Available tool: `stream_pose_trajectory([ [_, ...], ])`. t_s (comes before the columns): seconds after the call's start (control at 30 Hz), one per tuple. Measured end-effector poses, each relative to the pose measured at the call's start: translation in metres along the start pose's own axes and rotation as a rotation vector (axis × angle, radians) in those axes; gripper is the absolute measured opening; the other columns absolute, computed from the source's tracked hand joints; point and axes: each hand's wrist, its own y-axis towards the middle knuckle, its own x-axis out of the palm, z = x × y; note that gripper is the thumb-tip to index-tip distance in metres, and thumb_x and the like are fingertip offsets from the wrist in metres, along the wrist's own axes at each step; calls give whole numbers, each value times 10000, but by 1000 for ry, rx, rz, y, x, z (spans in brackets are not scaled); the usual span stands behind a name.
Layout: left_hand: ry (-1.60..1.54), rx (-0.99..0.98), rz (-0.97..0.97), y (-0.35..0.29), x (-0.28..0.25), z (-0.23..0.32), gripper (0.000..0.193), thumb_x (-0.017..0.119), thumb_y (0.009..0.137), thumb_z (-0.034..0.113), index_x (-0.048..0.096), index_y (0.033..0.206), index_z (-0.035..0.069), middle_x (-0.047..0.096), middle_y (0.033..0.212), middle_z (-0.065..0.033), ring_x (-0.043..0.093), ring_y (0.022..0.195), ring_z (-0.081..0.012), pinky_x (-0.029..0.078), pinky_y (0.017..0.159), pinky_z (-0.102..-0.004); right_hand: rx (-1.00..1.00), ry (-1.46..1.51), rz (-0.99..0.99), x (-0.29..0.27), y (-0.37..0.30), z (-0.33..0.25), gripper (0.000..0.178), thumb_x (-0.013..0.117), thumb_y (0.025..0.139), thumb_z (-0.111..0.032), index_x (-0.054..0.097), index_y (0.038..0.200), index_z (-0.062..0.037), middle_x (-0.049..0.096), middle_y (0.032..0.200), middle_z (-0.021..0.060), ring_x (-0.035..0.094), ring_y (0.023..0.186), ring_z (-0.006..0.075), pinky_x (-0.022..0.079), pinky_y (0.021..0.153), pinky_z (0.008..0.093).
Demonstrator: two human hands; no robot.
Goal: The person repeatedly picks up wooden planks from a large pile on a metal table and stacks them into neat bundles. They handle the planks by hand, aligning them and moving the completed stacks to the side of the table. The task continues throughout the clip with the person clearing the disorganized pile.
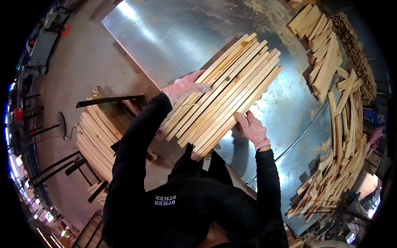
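So we had a bundle of long wooden slats [223, 89] lying side by side on the shiny metal table [173, 37], running diagonally from near our chest up toward the far right. Our left hand [185, 87], in a pinkish knit glove, was laid flat on the left edge of the bundle with the fingers spread over the top slats, pressing rather than gripping. Our right hand [252, 129], same kind of glove, was pushed up against the right edge near the close end, fingers open and cupped along the side of the outermost slat, not closed around anything. Both sleeves were black. Off to the left, below the table edge, there was a stack of similar slats [97, 138] sitting on a dark metal rack [109, 100]. On the right side of the table we had a messy heap of shorter wood offcuts [339, 165] curving along the rim, plus a tidier pile of short pieces [320, 53] further up. There was some sawdust [269, 12] scattered on the metal at the far end.
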Motion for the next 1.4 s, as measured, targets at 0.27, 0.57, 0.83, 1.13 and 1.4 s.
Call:
stream_pose_trajectory([
  [0.27, 67, 75, -11, 11, 8, -6, 990, 848, 777, 386, 319, 1557, 81, 574, 1415, -153, 539, 1308, -264, 406, 1104, -353, 52, 111, 86, 30, 0, -7, 816, 614, 928, -607, 440, 1451, -5, 719, 1001, 178, 705, 889, 295, 530, 822, 371],
  [0.57, -51, 206, 216, -77, -10, 75, 942, 810, 783, 377, 343, 1545, 78, 605, 1328, -155, 572, 1227, -234, 435, 1073, -365, -343, 783, 161, 56, -69, -106, 981, 732, 917, -208, 62, 1621, -79, 513, 1409, 210, 580, 1143, 241, 494, 972, 332],
  [0.83, 42, 384, 344, -70, -10, 118, 834, 764, 868, 419, 379, 1518, 66, 667, 994, -58, 635, 794, -110, 549, 695, -243, -303, 1109, 61, 55, -86, -128, 617, 747, 861, -131, 446, 1386, -14, 673, 1095, 145, 698, 988, 301, 593, 859, 384],
  [1.13, 637, 40, 249, 10, 6, 16, 709, 601, 929, 595, 514, 1452, 123, 718, 1133, -120, 654, 1099, -225, 523, 902, -333, -246, 1230, 555, 81, -90, 54, 790, 710, 880, 16, 258, 1523, -63, 627, 1166, 148, 672, 966, 229, 579, 902, 353],
  [1.4, 579, 20, 295, -21, 50, 35, 656, 575, 941, 576, 561, 1416, 124, 642, 1332, -145, 598, 1249, -296, 431, 1081, -373, -150, 996, 344, 152, -76, 53, 779, 772, 854, -31, 325, 1493, -39, 640, 1120, 69, 635, 964, 163, 554, 849, 292],
])
